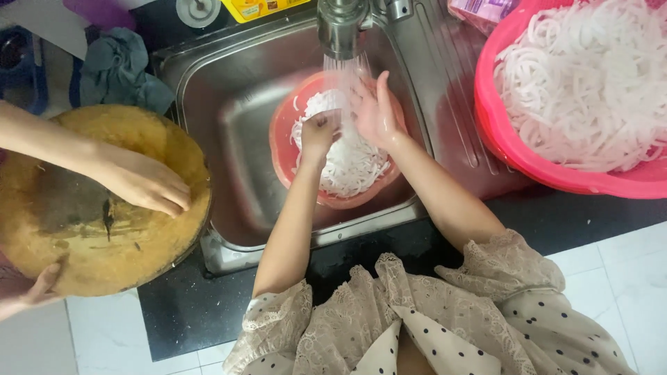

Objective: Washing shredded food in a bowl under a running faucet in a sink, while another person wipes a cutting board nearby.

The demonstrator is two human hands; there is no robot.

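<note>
A small red bowl (281,139) sits in the steel sink (229,104), holding white noodle-like strips (351,167). Water runs onto it from the tap (340,24) above. My left hand (318,133) is curled over the strips at the bowl's middle and seems to grip a few. My right hand (379,111) is open with its fingers spread, under the water stream at the bowl's far side.
A large pink basin (500,146) full of the same white strips stands on the drainboard to the right. At left, another person's hands (142,184) hold a round wooden chopping board (104,243) at the sink's edge. A grey cloth (118,69) lies at the back left.
</note>
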